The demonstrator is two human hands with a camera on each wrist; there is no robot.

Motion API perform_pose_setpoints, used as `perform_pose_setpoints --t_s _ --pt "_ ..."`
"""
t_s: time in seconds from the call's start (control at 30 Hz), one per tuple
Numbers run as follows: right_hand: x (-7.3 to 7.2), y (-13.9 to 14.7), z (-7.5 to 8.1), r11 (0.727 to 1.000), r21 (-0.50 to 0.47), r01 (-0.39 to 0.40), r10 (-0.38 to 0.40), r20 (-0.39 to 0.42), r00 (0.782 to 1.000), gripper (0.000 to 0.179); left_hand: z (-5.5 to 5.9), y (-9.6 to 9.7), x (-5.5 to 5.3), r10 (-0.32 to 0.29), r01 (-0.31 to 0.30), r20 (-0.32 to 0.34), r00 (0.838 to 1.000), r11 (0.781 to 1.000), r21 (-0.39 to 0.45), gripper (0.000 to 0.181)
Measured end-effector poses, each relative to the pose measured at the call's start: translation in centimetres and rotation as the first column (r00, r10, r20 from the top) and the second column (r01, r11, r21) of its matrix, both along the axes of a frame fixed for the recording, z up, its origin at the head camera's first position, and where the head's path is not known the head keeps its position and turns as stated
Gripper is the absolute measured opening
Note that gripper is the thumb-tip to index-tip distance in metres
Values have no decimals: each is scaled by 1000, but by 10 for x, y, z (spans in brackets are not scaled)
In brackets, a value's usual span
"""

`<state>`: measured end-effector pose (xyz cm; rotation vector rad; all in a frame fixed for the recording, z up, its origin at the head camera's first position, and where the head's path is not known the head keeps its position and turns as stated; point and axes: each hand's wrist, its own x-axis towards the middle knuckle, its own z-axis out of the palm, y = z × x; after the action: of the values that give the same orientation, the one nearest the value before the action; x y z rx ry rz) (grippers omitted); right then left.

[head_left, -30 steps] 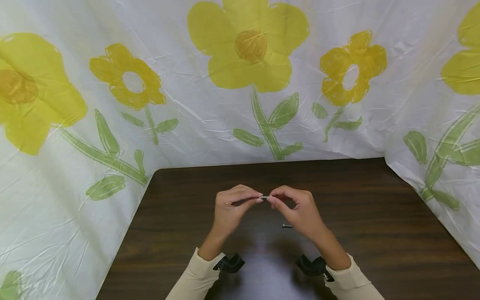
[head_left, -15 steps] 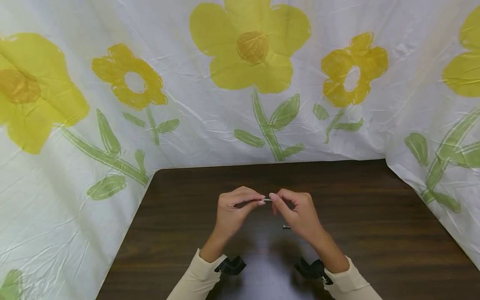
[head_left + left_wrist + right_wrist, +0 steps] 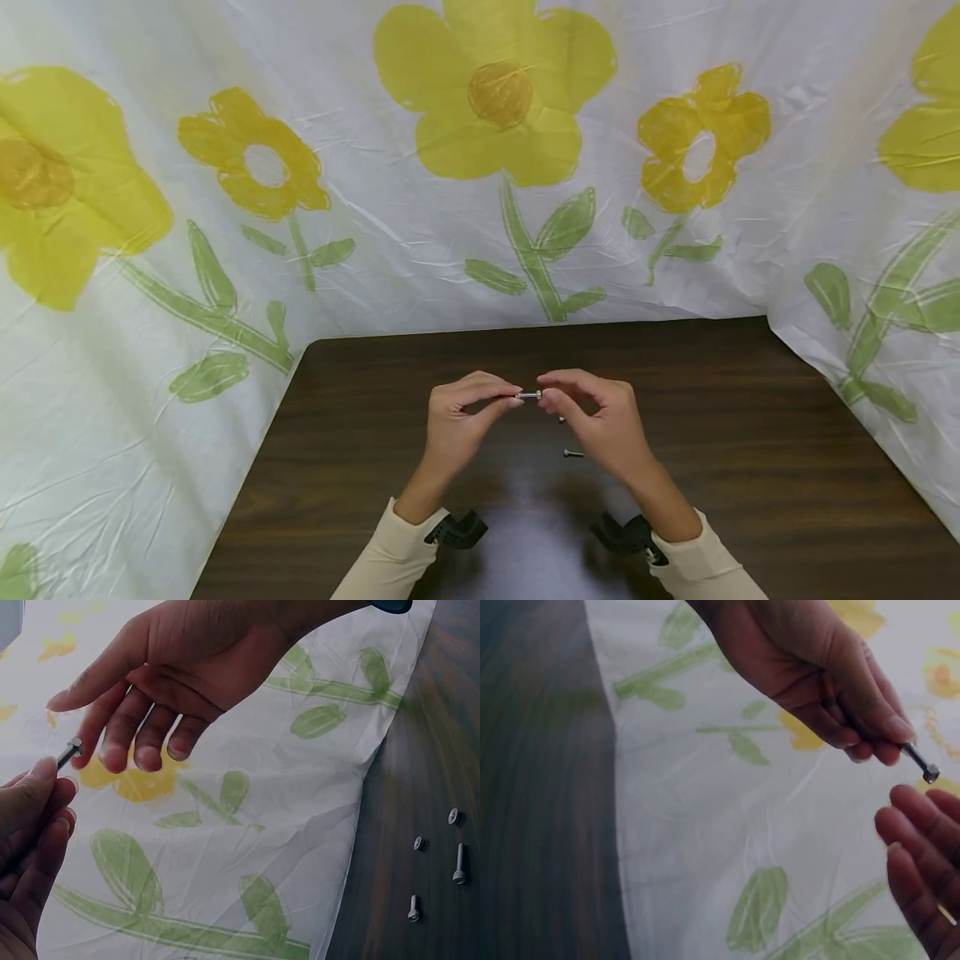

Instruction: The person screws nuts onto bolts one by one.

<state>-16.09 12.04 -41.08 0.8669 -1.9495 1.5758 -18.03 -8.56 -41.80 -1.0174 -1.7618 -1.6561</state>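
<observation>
My left hand (image 3: 463,417) pinches a small metal bolt (image 3: 528,395) between thumb and fingertips, well above the table. The bolt points right, and a hex nut (image 3: 74,743) sits at its free end. The left fingers hide its other end. Just beyond the nut is my right hand (image 3: 600,417), its thumb and fingers spread apart and loosely bent, holding nothing. In the right wrist view, the right fingertips (image 3: 905,801) are close below the nut.
On the dark wooden table (image 3: 360,467) lie a longer bolt (image 3: 460,864), a shorter bolt (image 3: 413,909) and two nuts (image 3: 454,816). A white flowered cloth (image 3: 405,275) hangs behind and along both sides of the table.
My right thumb and fingers have parted from the bolt's right end, which now shows with the nut on it. The left hand keeps its pinch, nearly still.
</observation>
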Motion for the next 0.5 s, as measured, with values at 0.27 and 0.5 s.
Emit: perform_pose_setpoints --t_s 0.27,0.5 --pt "-4 1 -2 1000 3 -17 18 -159 987 41 -1 -1 0 -6 6 -6 1000 1000 -8 15" --pt "-6 -1 -3 999 -2 -37 36 -184 982 40 0 -1 0 -4 4 -14 1000 1000 -8 17"
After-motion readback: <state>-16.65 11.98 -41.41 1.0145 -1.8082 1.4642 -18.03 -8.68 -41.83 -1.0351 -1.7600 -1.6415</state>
